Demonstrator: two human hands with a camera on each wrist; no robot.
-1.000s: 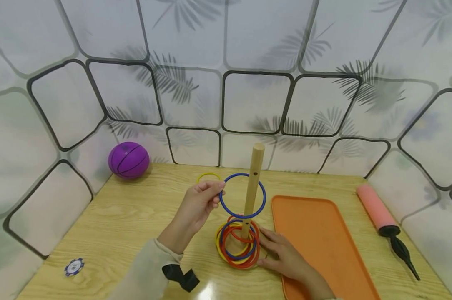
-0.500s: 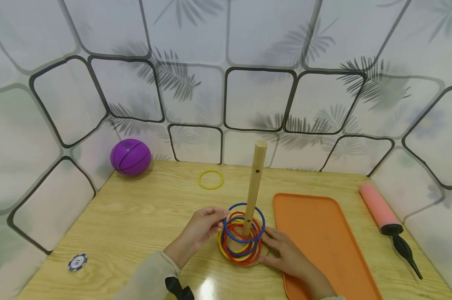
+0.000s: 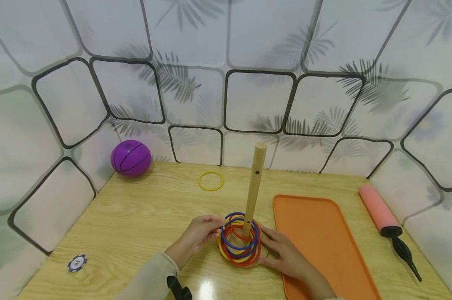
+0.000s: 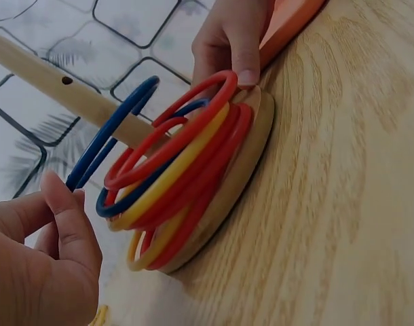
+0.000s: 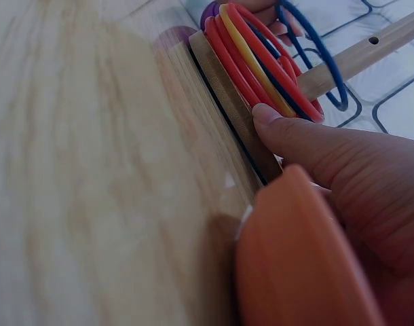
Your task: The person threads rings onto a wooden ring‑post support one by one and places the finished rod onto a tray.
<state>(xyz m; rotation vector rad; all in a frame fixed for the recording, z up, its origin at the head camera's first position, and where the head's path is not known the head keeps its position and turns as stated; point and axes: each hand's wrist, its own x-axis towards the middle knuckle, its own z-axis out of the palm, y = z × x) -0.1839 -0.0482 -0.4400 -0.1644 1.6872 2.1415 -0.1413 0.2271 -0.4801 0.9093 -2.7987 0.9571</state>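
Observation:
A wooden ring-toss post [image 3: 254, 187] stands upright on its round base [image 4: 258, 146]. Several red, yellow and blue rings lie stacked unevenly around its foot, such as a red ring [image 4: 193, 146]. My left hand [image 3: 197, 234] pinches the left edge of a blue ring [image 4: 102, 142] between thumb and fingers. That ring encircles the post, tilted, just above the stack. On the other side, my right hand [image 3: 284, 253] holds the right edge of the base, its thumb [image 5: 269, 117] against the wood beside the stacked rings. Its other fingers are partly hidden in the wrist views.
A loose yellow ring [image 3: 211, 190] lies behind the post. An orange tray [image 3: 320, 237] sits partly under my right arm. A pink hand pump [image 3: 380, 208] lies far right, a purple ball [image 3: 131, 158] back left, a poker chip [image 3: 77, 263] front left. Patterned walls enclose the table.
My left hand has lowered the blue ring down the post, from around its middle to the stack. The right hand has stayed at the base.

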